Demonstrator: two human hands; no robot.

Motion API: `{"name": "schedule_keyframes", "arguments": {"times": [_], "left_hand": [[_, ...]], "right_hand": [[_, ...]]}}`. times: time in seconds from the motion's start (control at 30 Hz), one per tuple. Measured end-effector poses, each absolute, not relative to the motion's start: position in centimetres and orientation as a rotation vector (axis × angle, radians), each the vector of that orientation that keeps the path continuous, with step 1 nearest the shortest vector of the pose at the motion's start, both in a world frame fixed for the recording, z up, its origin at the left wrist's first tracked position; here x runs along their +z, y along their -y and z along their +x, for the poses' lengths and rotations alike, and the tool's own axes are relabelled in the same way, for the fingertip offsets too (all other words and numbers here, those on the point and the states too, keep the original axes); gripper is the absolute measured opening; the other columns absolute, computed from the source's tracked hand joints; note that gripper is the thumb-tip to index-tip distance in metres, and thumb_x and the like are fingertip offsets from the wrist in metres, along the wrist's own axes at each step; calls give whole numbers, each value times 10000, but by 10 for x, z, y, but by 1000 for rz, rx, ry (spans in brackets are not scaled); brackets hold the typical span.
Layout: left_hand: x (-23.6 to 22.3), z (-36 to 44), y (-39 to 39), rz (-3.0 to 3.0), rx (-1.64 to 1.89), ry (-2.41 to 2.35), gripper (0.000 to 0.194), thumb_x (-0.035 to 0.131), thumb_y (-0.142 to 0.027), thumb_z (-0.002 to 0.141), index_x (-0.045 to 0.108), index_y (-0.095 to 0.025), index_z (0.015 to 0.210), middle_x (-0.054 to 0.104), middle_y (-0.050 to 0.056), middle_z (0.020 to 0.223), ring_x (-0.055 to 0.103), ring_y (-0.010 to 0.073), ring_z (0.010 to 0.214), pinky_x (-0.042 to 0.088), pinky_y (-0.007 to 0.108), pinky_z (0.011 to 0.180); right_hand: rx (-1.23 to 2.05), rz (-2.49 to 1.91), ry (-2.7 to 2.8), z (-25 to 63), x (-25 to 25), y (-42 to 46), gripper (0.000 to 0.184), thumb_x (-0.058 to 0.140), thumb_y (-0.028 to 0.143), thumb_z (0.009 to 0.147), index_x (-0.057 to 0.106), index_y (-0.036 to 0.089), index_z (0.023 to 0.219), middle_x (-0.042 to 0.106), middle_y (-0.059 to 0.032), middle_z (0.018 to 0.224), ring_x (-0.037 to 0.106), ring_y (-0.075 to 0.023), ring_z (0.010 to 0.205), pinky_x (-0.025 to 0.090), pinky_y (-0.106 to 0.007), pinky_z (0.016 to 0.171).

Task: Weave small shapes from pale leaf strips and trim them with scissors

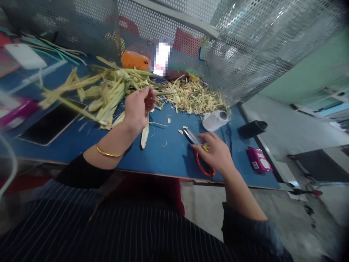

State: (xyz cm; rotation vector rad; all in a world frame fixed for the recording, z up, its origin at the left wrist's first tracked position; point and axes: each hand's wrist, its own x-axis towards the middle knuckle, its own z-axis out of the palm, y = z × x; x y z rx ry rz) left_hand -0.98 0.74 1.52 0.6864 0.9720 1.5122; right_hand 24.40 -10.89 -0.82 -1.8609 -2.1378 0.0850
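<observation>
My left hand [136, 107], with a gold bangle on its wrist, is over the near edge of a heap of long pale-green dried leaves [111, 91]. Its fingers are curled together, and what they may hold is hidden. A pale leaf strip [145, 136] lies just below that hand. On the right, my right hand [216, 151] is closed round a pair of red-handled pruning shears [201, 165]; their metal blades point away to the upper left. Beyond both hands lies a pile of short chopped pieces [193, 96], with a few loose bits near the blades.
A clear plastic bottle [215, 120] lies beyond my right hand. A purple packet [259, 160] and a black cylinder [252, 129] are farther right. A dark phone [50, 122] lies left, partly under leaves. An orange pouch [135, 60] stands before the perforated metal screen [185, 40].
</observation>
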Motion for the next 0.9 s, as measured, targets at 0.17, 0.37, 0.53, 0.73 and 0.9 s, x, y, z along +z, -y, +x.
{"name": "schedule_keyframes", "arguments": {"times": [0.17,0.37,0.53,0.73,0.9], "left_hand": [[31,-25,-10,940,1566,-988,186,537,-302,916,617,-213,773,626,-15,702,542,77,595,425,222,548],[28,-37,-10,1777,1293,-1223,89,656,-266,763,703,-190,761,661,14,680,571,131,602,440,263,601],[19,-56,-8,2298,727,-1668,69,708,-253,657,744,-229,710,700,49,749,648,253,800,451,328,721],[-4,-67,-9,2461,93,-1795,207,669,-359,700,739,-189,794,720,124,883,660,309,840,454,340,674],[-20,-64,-17,2460,119,-1590,182,572,-320,754,714,-220,807,734,72,862,655,237,823,419,280,645]], "right_hand": [[-215,-2093,2089,264,-29,152,421,554,471,869,597,195,1183,629,-105,1060,622,-256,927,463,-333,687],[-370,-2126,2111,263,-50,149,402,491,438,917,570,176,1211,625,-120,1011,584,-260,939,434,-333,728],[-499,-2227,2046,264,-42,138,368,511,432,908,595,139,1113,633,-141,952,589,-260,868,391,-321,663],[-259,-1887,2103,219,-11,109,292,511,399,918,638,173,1052,659,-123,982,608,-235,873,403,-323,712],[328,-1755,2250,130,-18,63,298,526,494,882,643,220,859,684,-48,889,643,-202,811,437,-295,686]]}}
